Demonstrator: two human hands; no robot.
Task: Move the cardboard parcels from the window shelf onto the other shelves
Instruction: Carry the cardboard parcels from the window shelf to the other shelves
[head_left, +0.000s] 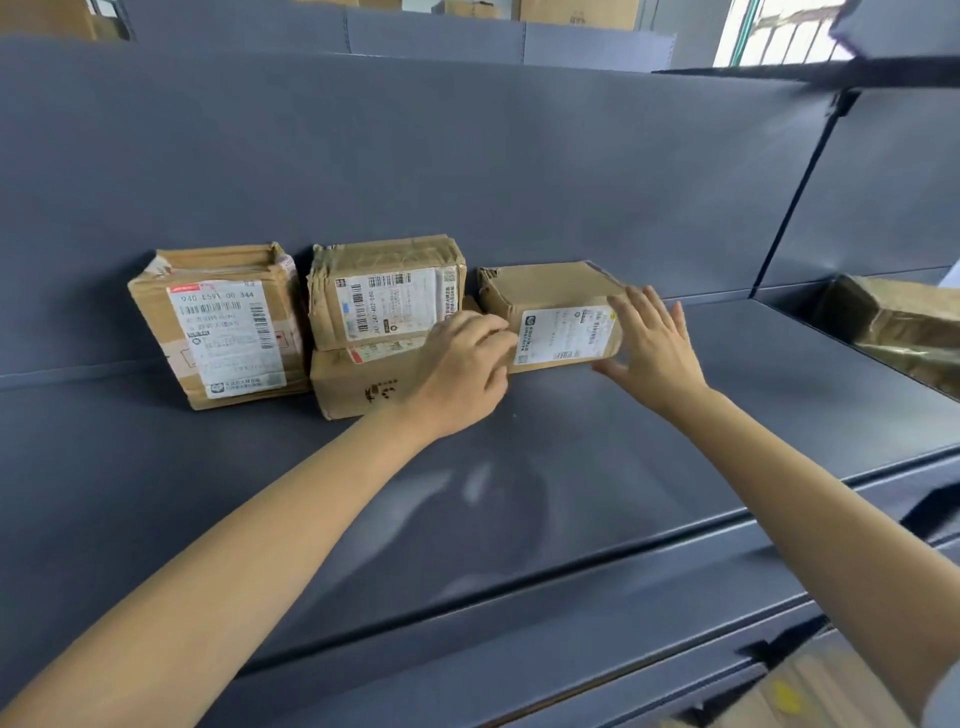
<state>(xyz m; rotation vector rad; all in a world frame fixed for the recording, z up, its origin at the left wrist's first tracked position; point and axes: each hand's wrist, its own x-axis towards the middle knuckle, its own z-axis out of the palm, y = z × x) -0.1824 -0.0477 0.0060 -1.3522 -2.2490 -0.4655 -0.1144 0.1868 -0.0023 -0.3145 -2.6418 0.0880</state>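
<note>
The small parcel (558, 317) sits on the grey shelf (519, 467), beside a two-parcel stack (382, 322). The left hand (462, 374), fingers curled, touches its left end; the right hand (649, 343), fingers straight and apart, flanks its right end. Judged risk: sideways pressure could topple the stack.

Grey-blue metal shelf (571, 467): smooth painted finish, faint sheen. Brown cardboard parcels (387, 291): matt, creased, worn edges, glossy clear tape, white printed paper labels (566, 335).

The grey shelf (571, 467) carries three cardboard parcels (228, 332) side by side, one topped by a fourth.
</note>
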